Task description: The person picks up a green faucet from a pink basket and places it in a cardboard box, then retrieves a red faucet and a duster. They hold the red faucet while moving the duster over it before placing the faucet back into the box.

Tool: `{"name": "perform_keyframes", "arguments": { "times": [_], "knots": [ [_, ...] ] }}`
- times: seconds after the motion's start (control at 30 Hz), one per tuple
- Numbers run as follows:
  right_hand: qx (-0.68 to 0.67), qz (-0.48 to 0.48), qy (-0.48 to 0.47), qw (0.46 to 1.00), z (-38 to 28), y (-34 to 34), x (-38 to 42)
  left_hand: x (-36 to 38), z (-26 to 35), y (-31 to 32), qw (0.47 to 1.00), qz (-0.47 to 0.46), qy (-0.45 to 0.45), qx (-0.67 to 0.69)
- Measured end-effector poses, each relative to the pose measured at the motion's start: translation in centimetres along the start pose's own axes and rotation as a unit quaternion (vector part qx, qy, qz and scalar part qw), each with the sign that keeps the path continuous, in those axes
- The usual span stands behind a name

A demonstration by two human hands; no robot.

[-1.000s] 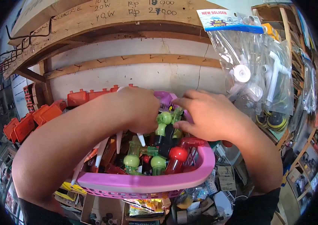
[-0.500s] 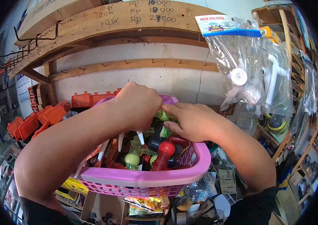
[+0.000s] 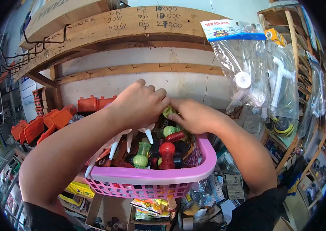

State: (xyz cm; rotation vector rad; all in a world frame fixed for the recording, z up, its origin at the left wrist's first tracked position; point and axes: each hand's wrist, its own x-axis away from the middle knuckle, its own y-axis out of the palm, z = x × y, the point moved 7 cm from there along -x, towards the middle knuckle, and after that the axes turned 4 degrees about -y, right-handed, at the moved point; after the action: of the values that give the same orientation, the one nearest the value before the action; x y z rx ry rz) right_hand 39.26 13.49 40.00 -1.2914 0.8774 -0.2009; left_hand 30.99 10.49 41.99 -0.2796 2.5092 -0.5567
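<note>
Since the earlier frames both hands have been drawn up and back toward the far side of the pink basket point(image 3: 151, 178), and the basket is now seen slightly lower and more from above. The left hand point(image 3: 140, 106) is held knuckles up over the far part of the basket, its fingers curled downward onto the pieces below; what is gripped beneath it is hidden by the hand itself, so its hold cannot be told. The right hand point(image 3: 191, 115) is laid just beside it, the fingertips of the two hands meeting over a small green knob point(image 3: 169, 111) at the back of the pile. The right fingers are bent closely around that knob, though whether it is truly pinched cannot be told.

The basket is filled with a heap of plastic nozzles: a red-capped one point(image 3: 167, 150) and a green-capped one point(image 3: 141, 158) are stood near the front, and several white pointed tips point(image 3: 148, 135) are seen hanging just under the left hand. The basket is set on a cluttered shelf, with orange boxes point(image 3: 36, 127) ranged to the left along the wall. A wooden board point(image 3: 132, 23) with handwritten prices is fixed above. Clear bags of white pipe fittings point(image 3: 255, 77) are hung to the right, well apart from the hands.
</note>
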Motion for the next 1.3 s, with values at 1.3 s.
{"name": "perform_keyframes", "arguments": {
  "times": [1.3],
  "knots": [
    [0.184,0.183,-0.061,0.964,-35.7,2.2,6.0,34.3,-0.8,-11.9,0.834,0.25,-0.155,0.466]
  ]
}}
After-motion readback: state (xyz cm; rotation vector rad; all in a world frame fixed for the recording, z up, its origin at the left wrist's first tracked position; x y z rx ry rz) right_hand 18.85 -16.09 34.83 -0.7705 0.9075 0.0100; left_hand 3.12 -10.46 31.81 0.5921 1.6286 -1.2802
